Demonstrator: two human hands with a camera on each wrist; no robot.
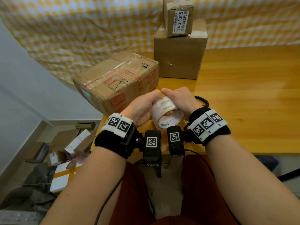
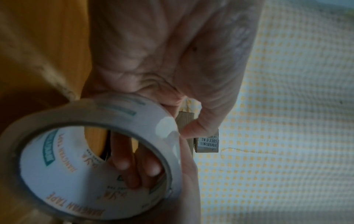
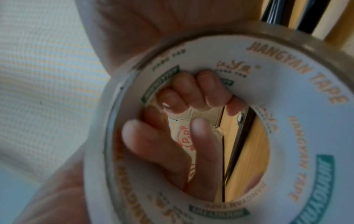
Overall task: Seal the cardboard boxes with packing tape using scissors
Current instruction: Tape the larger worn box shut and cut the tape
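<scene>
A roll of clear packing tape (image 1: 167, 111) with a white printed core is held above the near edge of the wooden table (image 1: 243, 95). My left hand (image 1: 146, 104) grips its left side and my right hand (image 1: 178, 99) curls over its top right. In the left wrist view the tape roll (image 2: 91, 159) fills the lower left, with fingertips (image 2: 134, 159) showing through its core. Through the core of the tape roll (image 3: 287, 106) in the right wrist view I see curled fingers (image 3: 191, 91) and the scissors (image 3: 239, 136). The scissors' black handle (image 1: 203, 100) lies behind my right hand. A worn red-printed box (image 1: 116, 80) lies just beyond my hands.
A larger taped box (image 1: 180, 52) stands at the back with a small labelled box (image 1: 178, 15) on top. A yellow checked cloth (image 1: 81, 30) hangs behind. Left of the table, the floor holds loose cartons (image 1: 71, 143) and a white foam box (image 1: 65, 176).
</scene>
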